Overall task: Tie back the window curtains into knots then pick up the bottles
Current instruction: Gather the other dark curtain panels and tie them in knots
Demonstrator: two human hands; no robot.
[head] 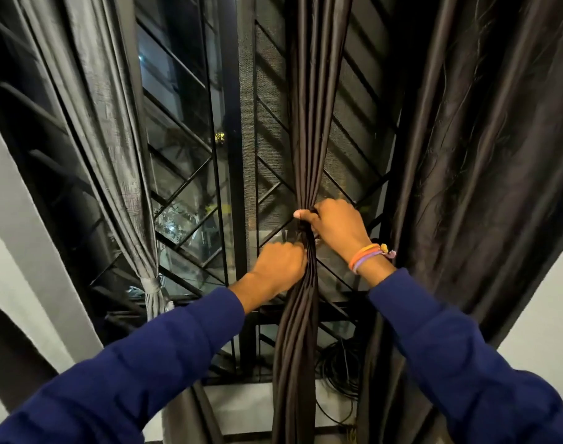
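A dark brown curtain (309, 123) hangs bunched into a narrow rope in front of the window grille. My right hand (333, 224) is closed around the bunch at its narrowest point. Just below it, my left hand (280, 267) grips the same bunch from the left side. The curtain's tail (294, 354) hangs straight down below my hands. At the left, a grey curtain (113, 139) is gathered and tied in a knot (153, 283). No bottles are in view.
A wide dark curtain (482, 155) hangs loose at the right. A black metal grille (232, 155) covers the window glass. Black cables (341, 366) lie coiled on the sill. White wall (546, 315) shows at the right and left edges.
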